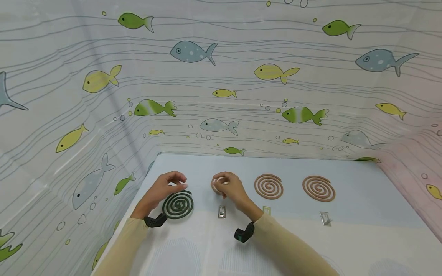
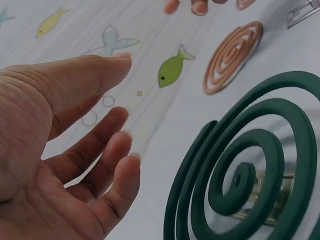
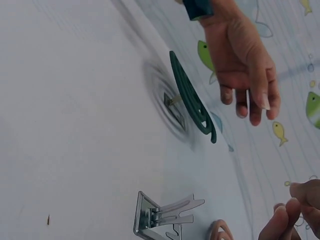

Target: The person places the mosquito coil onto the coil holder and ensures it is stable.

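My left hand [image 1: 170, 184] hovers open just behind a dark green spiral coil [image 1: 177, 205], fingers relaxed and not touching it. The left wrist view shows the same fingers [image 2: 100, 150] beside the green coil [image 2: 250, 170], which sits on a small metal stand [image 2: 272, 200]. My right hand [image 1: 228, 188] curls its fingers round a pale brown coil [image 1: 216, 186] low over the table; most of that coil is hidden by the hand. In the right wrist view the fingertips [image 3: 292, 215] are bent near a brown coil edge [image 3: 220, 231].
Two more brown coils [image 1: 268, 186] [image 1: 319, 188] lie to the right on the pale blue table [image 1: 362, 199]. Three metal stands [image 1: 221, 211] [image 1: 266, 210] [image 1: 325, 218] sit in front of them. A fish-patterned curtain [image 1: 221, 96] encloses the back and sides.
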